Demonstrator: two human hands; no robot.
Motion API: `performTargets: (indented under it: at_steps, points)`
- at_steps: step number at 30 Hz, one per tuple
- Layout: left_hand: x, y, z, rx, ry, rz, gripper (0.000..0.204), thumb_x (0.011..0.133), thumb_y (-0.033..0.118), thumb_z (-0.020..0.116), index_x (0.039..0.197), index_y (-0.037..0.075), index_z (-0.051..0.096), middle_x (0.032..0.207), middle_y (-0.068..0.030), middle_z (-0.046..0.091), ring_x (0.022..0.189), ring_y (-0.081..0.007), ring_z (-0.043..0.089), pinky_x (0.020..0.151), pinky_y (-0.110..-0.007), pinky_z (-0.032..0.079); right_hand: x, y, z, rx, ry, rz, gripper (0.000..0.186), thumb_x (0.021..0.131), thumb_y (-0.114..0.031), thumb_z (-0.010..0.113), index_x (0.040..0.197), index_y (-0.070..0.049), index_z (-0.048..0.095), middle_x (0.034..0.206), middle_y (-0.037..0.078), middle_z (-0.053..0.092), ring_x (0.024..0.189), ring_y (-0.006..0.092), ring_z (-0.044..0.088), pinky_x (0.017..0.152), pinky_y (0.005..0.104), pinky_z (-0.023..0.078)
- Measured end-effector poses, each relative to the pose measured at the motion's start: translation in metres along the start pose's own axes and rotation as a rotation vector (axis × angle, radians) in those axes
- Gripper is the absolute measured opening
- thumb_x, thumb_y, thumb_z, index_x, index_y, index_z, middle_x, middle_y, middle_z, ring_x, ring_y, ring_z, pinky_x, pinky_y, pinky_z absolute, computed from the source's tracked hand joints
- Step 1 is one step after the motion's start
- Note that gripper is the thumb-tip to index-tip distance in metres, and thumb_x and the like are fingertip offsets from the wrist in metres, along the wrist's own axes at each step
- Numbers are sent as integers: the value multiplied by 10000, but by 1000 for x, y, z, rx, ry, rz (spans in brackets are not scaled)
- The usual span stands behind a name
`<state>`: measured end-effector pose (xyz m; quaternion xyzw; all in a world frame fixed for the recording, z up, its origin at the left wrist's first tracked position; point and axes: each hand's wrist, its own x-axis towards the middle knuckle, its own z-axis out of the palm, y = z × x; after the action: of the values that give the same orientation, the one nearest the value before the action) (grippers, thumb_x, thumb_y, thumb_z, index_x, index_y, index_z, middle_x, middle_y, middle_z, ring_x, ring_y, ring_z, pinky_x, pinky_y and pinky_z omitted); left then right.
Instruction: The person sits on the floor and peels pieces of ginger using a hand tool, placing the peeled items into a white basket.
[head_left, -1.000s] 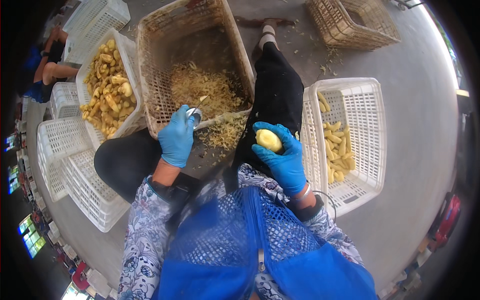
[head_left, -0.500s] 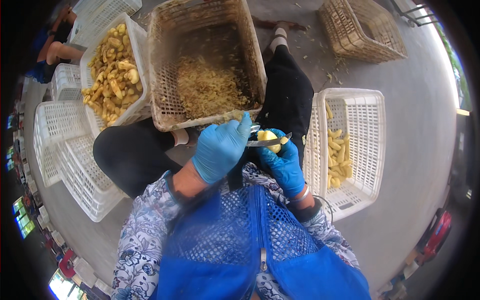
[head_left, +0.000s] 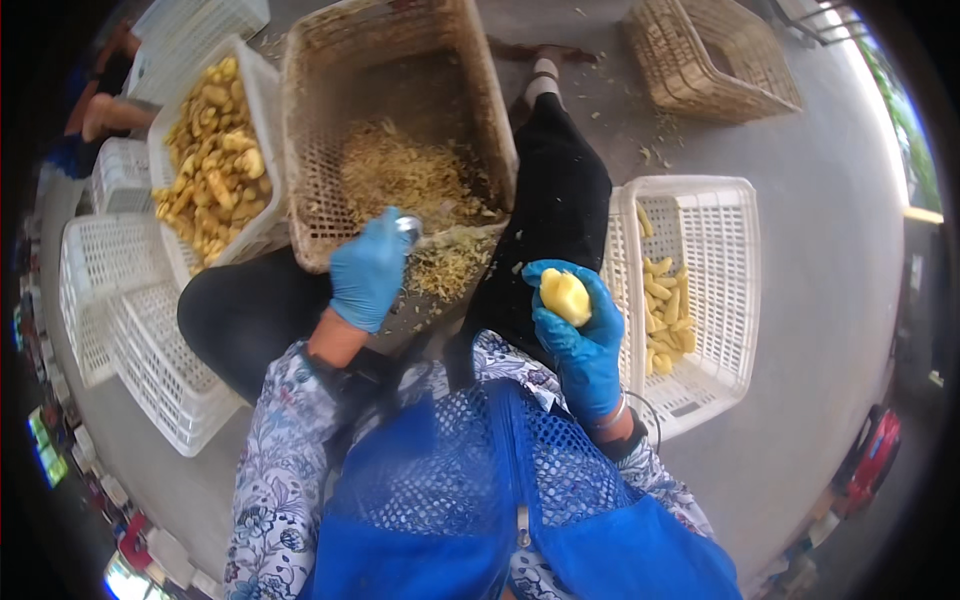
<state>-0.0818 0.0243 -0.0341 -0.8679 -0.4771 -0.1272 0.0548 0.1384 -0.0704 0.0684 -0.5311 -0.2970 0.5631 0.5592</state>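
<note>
My left hand (head_left: 368, 272), in a blue glove, is closed round a knife beside the near rim of the dirty crate. Only a shiny metal end (head_left: 408, 228) of the knife shows clearly; its blade is hard to make out. A smooth, pale yellow piece of peeled ginger (head_left: 566, 298) lies in my gloved right hand (head_left: 588, 340), the fingers curled around it, over my right thigh. Yellow-brown shavings (head_left: 405, 175) cover much of the floor of the dirty crate (head_left: 300, 150), and more have fallen in front of it.
Knobbly ginger fills a white crate (head_left: 265, 110) at the left. Pale pieces lie in another white crate (head_left: 725, 270) by my right leg. White crates (head_left: 165, 350) stand at the left, a stained crate (head_left: 700, 70) far right. Another person's arm (head_left: 110, 115) shows far left.
My left hand has moved left with the knife, away from the ginger. The right hand has turned palm up, still holding the ginger. The view has shifted slightly.
</note>
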Motion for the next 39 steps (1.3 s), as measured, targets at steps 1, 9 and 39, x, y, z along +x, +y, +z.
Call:
performTargets:
  at_steps: [1, 9, 39]
  points:
    - [4, -3, -4, -129, 118, -59, 340, 792, 112, 606, 1121, 27, 584, 672, -69, 521, 469, -204, 533, 423, -332, 421, 1, 1, -3, -4, 10, -3, 425, 796, 60, 669, 1197, -23, 554, 1060, 36, 599, 859, 77, 562, 761, 201, 475]
    - [32, 60, -73, -213, 190, 295, 404, 774, 80, 598, 1151, -64, 568, 672, -32, 462, 507, -159, 463, 455, -307, 365, 4, 17, -17, 221, -100, 272, 610, 790, -301, 733, 1280, -36, 481, 1173, 61, 559, 962, 131, 572, 845, 254, 482]
    - [2, -18, -1, 47, 1, -86, 393, 828, 154, 639, 1175, -22, 581, 772, -93, 578, 586, -211, 569, 521, -322, 455, -2, 3, -15, 265, -130, 254, 561, 740, -204, 717, 1208, 26, 511, 1144, 115, 578, 779, 133, 493, 670, 262, 413]
